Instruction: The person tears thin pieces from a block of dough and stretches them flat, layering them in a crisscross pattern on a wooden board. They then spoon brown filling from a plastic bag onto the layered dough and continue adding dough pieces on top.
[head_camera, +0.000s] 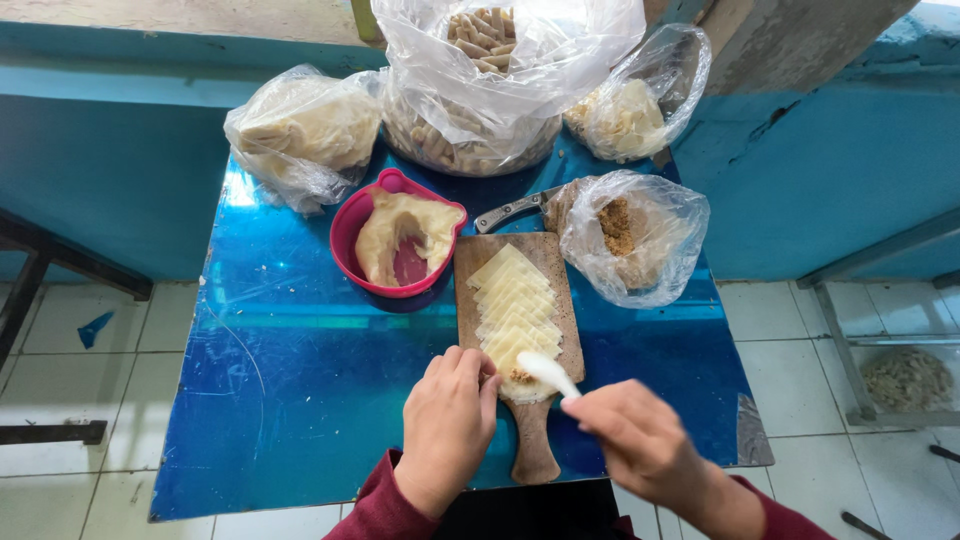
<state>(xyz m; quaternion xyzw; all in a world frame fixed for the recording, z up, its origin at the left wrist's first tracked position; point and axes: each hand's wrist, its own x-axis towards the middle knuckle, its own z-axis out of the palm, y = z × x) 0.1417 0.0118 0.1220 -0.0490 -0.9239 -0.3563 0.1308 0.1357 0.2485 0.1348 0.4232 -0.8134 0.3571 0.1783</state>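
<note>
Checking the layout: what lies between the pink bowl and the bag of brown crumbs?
In the head view, the wooden board's top end with pale square wrappers, and a knife just behind.

Bright daylight, glare on blue tabletop (300, 330), right hand (640, 440) motion-blurred (edges bowed).

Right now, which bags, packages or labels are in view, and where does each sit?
Left bag: table's back left, clear plastic, pale dough-like mass.
Big bag: back centre, clear, tan rolled sticks.
Small bag: back right, clear, pale pieces.
Open bag: right of wooden board, clear, brown crumbs.
No labels or screens visible.
</note>
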